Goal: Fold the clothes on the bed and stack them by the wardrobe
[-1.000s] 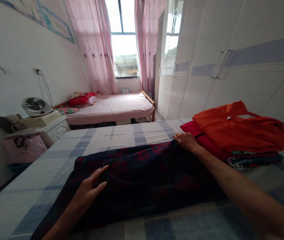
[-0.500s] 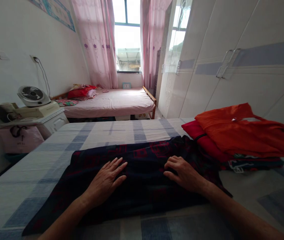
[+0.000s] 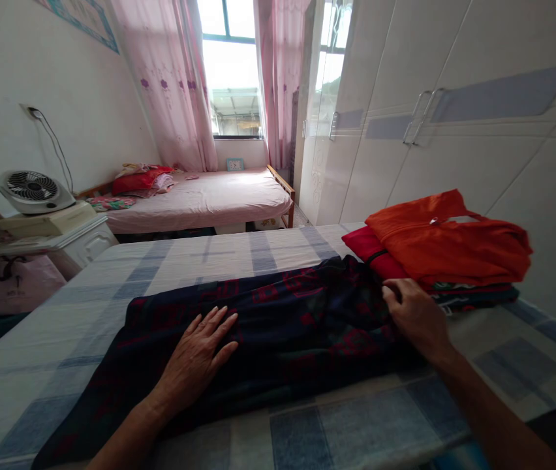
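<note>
A dark navy garment with a red and green pattern lies spread lengthwise across the bed in front of me; its exact kind is hard to make out. My left hand rests flat on its left half, fingers stretched and slightly apart. At the garment's bunched right end, my right hand is closed, thumb and fingers curled together at the cloth's edge. Just beyond that hand stands a pile of folded clothes, with an orange garment on top and a red garment jutting out on the left.
A checked blue and white sheet covers the bed. White wardrobe doors rise on the right. To the left, a small fan sits on a cabinet above a pink bag. A second bed stands below the window.
My right hand has moved right, from the middle of the garment to its right end. My left hand stays flat on the cloth. The view has turned a little to the right.
</note>
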Demonstrator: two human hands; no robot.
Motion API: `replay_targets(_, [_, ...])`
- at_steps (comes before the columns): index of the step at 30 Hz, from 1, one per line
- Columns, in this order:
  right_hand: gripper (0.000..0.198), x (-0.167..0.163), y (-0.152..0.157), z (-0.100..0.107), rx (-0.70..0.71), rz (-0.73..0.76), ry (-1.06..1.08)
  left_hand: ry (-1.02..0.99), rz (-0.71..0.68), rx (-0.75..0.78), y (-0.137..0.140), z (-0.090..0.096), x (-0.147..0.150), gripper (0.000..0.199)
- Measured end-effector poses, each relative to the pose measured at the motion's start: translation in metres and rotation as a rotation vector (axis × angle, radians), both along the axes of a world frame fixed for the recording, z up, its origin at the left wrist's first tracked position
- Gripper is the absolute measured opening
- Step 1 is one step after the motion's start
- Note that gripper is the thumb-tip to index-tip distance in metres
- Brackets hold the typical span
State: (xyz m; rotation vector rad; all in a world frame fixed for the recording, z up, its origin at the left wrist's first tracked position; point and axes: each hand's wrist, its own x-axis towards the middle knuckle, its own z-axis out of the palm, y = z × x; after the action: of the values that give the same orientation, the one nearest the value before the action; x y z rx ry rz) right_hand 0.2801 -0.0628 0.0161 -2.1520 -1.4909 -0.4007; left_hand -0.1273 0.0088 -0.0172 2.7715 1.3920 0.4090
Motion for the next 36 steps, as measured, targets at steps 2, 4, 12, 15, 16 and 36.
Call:
replay_targets(2, [0.031,0.014,-0.027,-0.004,0.000,-0.175,-0.065,-0.028,0.028,0.012,-0.001,0.003,0.003,0.048])
replay_targets(4, [0.036,0.025,-0.045,-0.009,-0.047,-0.244,-0.001,-0.068,0.040,0.040,-0.005,0.010,0.010,0.045])
replay_targets(12, [0.024,0.037,-0.033,-0.014,-0.111,-0.045,1.337,-0.194,-0.180,-0.108,-0.031,0.048,0.063,0.044])
replay_targets(15, [0.026,0.038,-0.026,-0.010,-0.162,-0.034,1.417,-0.255,-0.243,-0.254,-0.030,0.050,0.092,0.049])
replay_targets(16, [0.032,0.038,-0.024,-0.009,-0.197,-0.035,1.393,-0.273,-0.256,-0.299,-0.028,0.049,0.102,0.051])
replay_targets(36, [0.018,-0.060,0.031,0.066,0.113,0.354,1.851,-0.985,-0.293,-0.873,0.012,0.046,0.192,0.058])
